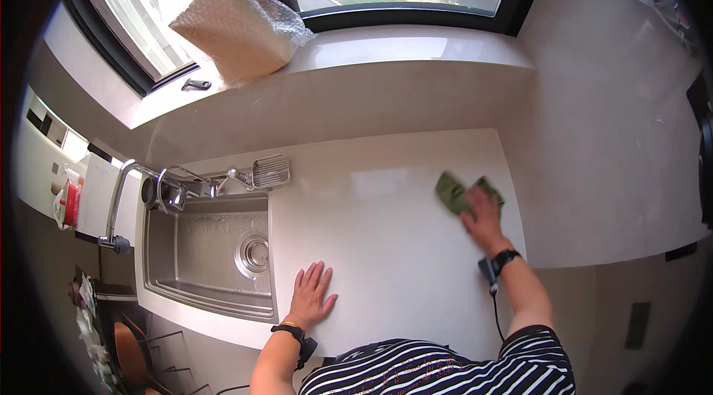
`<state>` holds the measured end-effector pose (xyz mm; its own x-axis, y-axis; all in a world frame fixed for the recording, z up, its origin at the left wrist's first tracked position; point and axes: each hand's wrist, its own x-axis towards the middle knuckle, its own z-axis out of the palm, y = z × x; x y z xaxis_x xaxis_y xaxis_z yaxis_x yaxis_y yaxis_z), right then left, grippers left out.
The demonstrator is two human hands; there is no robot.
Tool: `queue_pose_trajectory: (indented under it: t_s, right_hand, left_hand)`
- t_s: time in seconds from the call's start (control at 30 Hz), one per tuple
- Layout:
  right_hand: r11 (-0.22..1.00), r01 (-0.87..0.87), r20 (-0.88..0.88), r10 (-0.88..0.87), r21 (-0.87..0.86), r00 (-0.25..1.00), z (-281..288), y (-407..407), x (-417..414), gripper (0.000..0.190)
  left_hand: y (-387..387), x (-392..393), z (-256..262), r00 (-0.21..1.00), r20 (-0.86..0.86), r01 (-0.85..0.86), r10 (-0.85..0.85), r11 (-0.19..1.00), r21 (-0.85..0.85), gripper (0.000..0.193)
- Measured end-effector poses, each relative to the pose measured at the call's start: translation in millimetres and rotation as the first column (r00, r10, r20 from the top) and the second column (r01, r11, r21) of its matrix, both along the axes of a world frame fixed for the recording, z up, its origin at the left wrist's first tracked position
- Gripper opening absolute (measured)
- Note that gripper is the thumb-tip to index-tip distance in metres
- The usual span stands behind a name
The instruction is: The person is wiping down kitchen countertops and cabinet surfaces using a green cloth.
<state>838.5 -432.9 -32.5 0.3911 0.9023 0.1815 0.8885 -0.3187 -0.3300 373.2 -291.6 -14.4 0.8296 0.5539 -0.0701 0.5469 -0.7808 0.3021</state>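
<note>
My right hand (483,214) presses down on a green cloth (454,193) near the right end of the white countertop (384,261). The hand and cloth are slightly blurred, and part of the cloth is hidden under the fingers. Flat on the counter, just right of the sink, rests my left hand (313,295) with its fingers a little apart and nothing in it. Each wrist wears a black strap with a small device; a cable runs from the right one.
Left of my hands is a stainless-steel sink (217,250) with a tall faucet (115,200) and a wire soap rack (271,171) behind it. A bubble-wrapped box (234,27) stands on the windowsill (384,50) beside a small black handle-like object (196,85). Walls bound the counter behind and at right.
</note>
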Motion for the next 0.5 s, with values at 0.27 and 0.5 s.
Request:
queue_pose_trajectory:
  t_s: [0.27,0.5]
  right_hand:
    - [0.998,-0.062,0.094,0.060,0.019,0.994,-22,80,-120,0.049]
    - [0.536,-0.840,-0.229,0.831,0.085,0.507,10,23,-185,0.053]
  left_hand:
    - [3,-5,2,1.000,-0.013,-0.019,0.019,1.000,0.011,0.066]
    - [2,-8,2,1.000,-0.014,0.005,-0.005,1.000,-0.008,0.066]
